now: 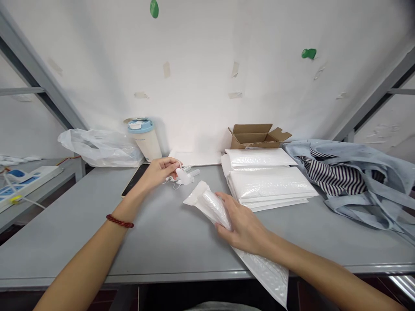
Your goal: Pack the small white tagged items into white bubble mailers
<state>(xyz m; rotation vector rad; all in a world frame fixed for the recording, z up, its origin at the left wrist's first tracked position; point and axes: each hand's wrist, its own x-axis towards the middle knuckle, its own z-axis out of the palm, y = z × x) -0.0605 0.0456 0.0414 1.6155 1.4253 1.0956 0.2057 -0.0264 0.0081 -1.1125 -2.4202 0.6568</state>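
My left hand (164,169) is closed in a pinch at its fingertips on a small white piece (184,176), too small to name for certain. Just beyond it, more small white and clear pieces (195,172) with thin loops lie on the grey table. My right hand (241,222) is wrapped around a white bubble mailer (210,206). The mailer is held at a slant, with its narrow end toward my left hand and its lower part hanging over the table's front edge. Nearby on the right lies a stack of white bubble mailers (272,183).
A dark phone (135,179) lies by my left wrist. Behind it stand a blue-lidded cup (147,142) and a plastic bag (100,149). An open cardboard box (254,137) sits behind the mailers, a light-blue cloth bag (353,172) to their right. A power strip (26,185) is far left.
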